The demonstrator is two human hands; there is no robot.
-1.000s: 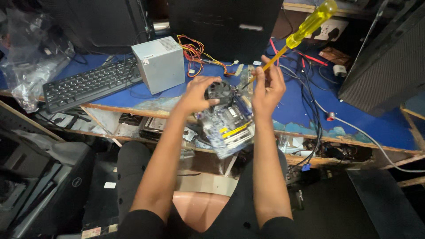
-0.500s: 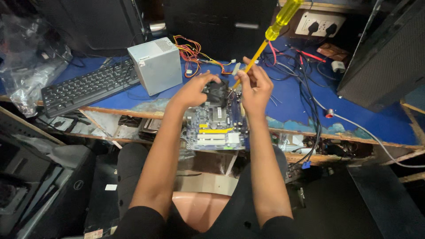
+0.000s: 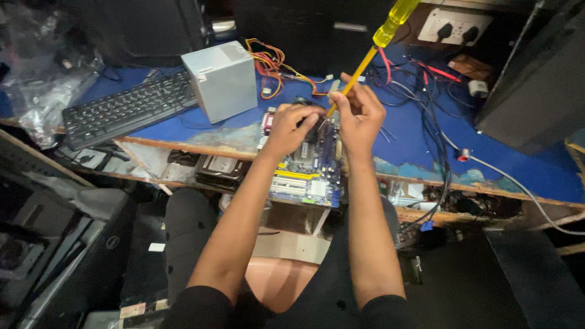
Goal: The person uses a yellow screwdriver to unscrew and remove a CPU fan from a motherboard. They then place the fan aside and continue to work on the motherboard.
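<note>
Holding a yellow-handled screwdriver (image 3: pixel 373 52) in the right hand (image 3: pixel 359 116), fingers wrapped shut around the lower shaft; handle points up and away, tip angled down toward the board, hidden between the hands. Left hand (image 3: pixel 291 127) rests curled on top of the motherboard (image 3: pixel 308 173), over the spot where the black cooler fan sat; whether it grips anything cannot be told. The two hands are just beside each other, nearly touching. Motherboard lies at the near edge of the blue workbench (image 3: pixel 414 140), partly overhanging it, directly under both hands.

Versus half a second ago: board lies flatter and lower in view, hands sit closer together over its upper part, and the fan is now covered by the left hand. Screwdriver angle roughly the same.

Grey power supply box (image 3: pixel 220 79) stands left of the left hand; black keyboard (image 3: pixel 125 109) further left.
</note>
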